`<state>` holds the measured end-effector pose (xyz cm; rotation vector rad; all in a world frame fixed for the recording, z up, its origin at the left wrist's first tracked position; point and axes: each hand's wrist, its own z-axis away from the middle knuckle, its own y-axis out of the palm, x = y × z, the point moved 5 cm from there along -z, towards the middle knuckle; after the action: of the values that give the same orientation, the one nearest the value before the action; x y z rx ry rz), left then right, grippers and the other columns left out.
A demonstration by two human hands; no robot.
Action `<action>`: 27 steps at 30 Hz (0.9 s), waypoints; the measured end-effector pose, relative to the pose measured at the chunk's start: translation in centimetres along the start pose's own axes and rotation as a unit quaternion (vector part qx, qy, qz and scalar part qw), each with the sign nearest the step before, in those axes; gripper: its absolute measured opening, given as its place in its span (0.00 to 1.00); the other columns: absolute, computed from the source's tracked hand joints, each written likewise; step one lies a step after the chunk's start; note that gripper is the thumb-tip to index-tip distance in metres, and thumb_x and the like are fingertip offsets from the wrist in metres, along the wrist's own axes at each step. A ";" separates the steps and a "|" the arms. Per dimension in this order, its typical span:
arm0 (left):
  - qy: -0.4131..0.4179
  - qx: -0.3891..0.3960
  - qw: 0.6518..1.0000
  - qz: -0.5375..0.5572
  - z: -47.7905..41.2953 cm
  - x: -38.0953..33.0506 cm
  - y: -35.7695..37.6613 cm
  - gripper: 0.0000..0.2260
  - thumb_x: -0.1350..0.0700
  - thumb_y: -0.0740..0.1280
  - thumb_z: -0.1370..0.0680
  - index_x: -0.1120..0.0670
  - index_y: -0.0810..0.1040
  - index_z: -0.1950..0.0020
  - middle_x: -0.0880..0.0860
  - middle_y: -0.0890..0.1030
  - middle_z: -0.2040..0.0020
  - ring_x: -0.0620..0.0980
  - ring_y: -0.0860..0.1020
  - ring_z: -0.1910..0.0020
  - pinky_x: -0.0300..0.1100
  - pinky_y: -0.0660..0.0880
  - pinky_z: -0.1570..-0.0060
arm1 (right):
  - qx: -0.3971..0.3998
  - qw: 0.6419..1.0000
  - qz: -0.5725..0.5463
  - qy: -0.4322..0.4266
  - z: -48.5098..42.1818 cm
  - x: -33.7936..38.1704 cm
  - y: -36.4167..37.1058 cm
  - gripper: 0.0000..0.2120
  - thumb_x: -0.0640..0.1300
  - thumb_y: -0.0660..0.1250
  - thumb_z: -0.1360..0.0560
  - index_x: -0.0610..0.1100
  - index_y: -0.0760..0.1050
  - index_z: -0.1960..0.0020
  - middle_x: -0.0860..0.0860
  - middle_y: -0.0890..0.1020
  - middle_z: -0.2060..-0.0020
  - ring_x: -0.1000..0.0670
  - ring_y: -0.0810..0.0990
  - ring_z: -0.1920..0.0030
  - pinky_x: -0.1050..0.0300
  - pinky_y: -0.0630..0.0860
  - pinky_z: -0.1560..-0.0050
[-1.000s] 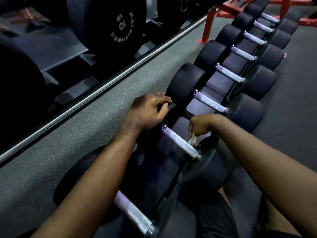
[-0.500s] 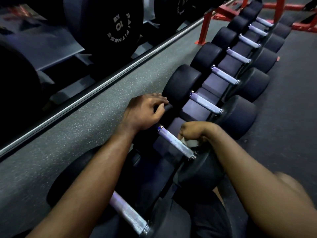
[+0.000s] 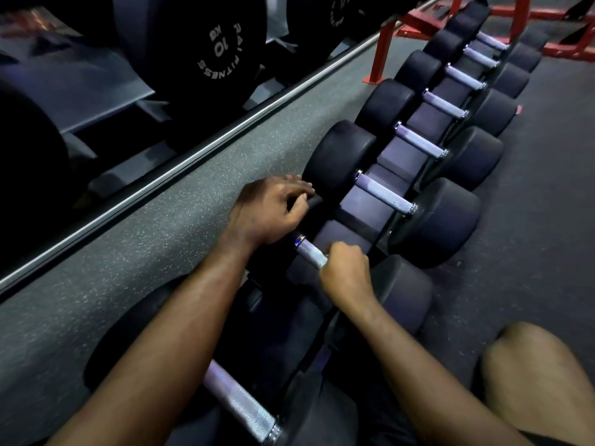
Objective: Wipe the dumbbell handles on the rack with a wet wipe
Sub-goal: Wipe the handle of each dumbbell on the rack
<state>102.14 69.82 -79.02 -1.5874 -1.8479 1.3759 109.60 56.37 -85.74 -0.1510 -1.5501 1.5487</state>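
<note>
A row of black dumbbells with knurled silver handles lies on a low rack (image 3: 370, 210) running away to the upper right. My right hand (image 3: 346, 273) grips the handle (image 3: 309, 249) of the second-nearest dumbbell, near its middle. The wet wipe is hidden under its curled fingers. My left hand (image 3: 270, 210) holds the rim of that dumbbell's left head, thumb and fingers curled over it. The right head (image 3: 405, 294) shows just beyond my right wrist.
The nearest handle (image 3: 240, 403) lies under my left forearm and another handle (image 3: 384, 194) lies just beyond my hands. A black 10 kg plate (image 3: 206, 49) stands behind a metal rail (image 3: 193, 159). A red frame (image 3: 383, 49) is at the back, and my knee (image 3: 541, 375) at the lower right.
My right hand slid leftward along the handle from its right end to near the middle, closing fully round it. The white wipe went out of sight. My left hand stayed put.
</note>
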 end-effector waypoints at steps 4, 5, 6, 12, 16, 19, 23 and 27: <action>0.000 0.005 1.000 -0.002 0.0 0.1 0.0 0.19 0.47 0.58 0.24 0.50 0.85 0.43 0.46 0.84 0.42 0.42 0.78 0.37 0.42 0.75 0.38 | 0.033 0.996 -0.079 0.027 -2.2 2.1 0.2 0.13 0.45 0.66 0.24 0.40 0.78 0.42 0.37 0.80 0.42 0.35 0.77 0.41 0.50 0.74 0.46; -0.001 0.006 1.000 -0.002 0.0 0.1 0.1 0.19 0.47 0.58 0.24 0.49 0.85 0.43 0.45 0.84 0.42 0.42 0.78 0.37 0.43 0.75 0.38 | 0.026 0.996 -0.083 0.032 -2.2 2.6 0.3 0.13 0.44 0.66 0.23 0.39 0.78 0.42 0.38 0.80 0.42 0.36 0.77 0.41 0.50 0.75 0.47; -0.001 0.006 1.000 -0.003 -0.1 0.2 0.1 0.19 0.47 0.59 0.24 0.49 0.85 0.43 0.45 0.84 0.42 0.42 0.78 0.37 0.43 0.75 0.38 | 0.012 0.996 -0.078 0.031 -1.8 3.0 0.4 0.12 0.41 0.64 0.23 0.39 0.77 0.41 0.38 0.80 0.42 0.36 0.77 0.41 0.50 0.75 0.47; 0.005 -0.007 1.000 -0.003 0.0 0.0 0.0 0.18 0.47 0.59 0.24 0.50 0.86 0.44 0.46 0.84 0.43 0.42 0.78 0.38 0.41 0.75 0.38 | -0.096 0.992 -0.083 -0.006 2.5 2.3 0.8 0.24 0.29 0.57 0.29 0.46 0.76 0.38 0.42 0.81 0.46 0.37 0.77 0.45 0.47 0.74 0.49; 0.005 -0.008 1.000 -0.011 0.1 0.1 -0.1 0.18 0.48 0.59 0.24 0.49 0.85 0.43 0.46 0.84 0.43 0.41 0.78 0.38 0.40 0.75 0.38 | -0.125 0.988 -0.084 -0.030 2.5 4.0 1.2 0.21 0.29 0.58 0.29 0.45 0.74 0.39 0.44 0.81 0.46 0.39 0.79 0.45 0.48 0.74 0.49; 0.009 -0.009 0.999 -0.036 0.3 -0.3 -0.4 0.18 0.47 0.59 0.23 0.50 0.86 0.44 0.47 0.84 0.43 0.42 0.79 0.38 0.37 0.73 0.39 | -0.106 0.992 -0.058 -0.028 1.9 4.2 0.9 0.18 0.31 0.59 0.27 0.43 0.73 0.40 0.43 0.81 0.46 0.40 0.79 0.44 0.49 0.75 0.49; -0.014 -0.010 0.999 -0.027 0.6 -0.7 -0.7 0.16 0.48 0.60 0.24 0.49 0.86 0.45 0.46 0.85 0.44 0.42 0.80 0.39 0.40 0.76 0.40 | -0.062 0.996 -0.006 -0.068 2.6 3.2 -0.4 0.15 0.32 0.58 0.24 0.42 0.75 0.41 0.41 0.81 0.46 0.38 0.79 0.44 0.48 0.74 0.49; -0.074 0.016 0.993 -0.087 -1.0 -1.1 -0.6 0.17 0.44 0.59 0.26 0.50 0.84 0.54 0.48 0.86 0.56 0.51 0.83 0.54 0.44 0.78 0.58 | -0.005 0.995 0.037 -0.096 1.6 1.0 -2.6 0.10 0.41 0.61 0.21 0.39 0.77 0.44 0.39 0.80 0.45 0.37 0.78 0.43 0.49 0.75 0.50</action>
<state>102.87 69.28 -77.66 -1.3044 -1.9850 1.4717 109.23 55.31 -82.73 -0.0659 -1.7199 1.6524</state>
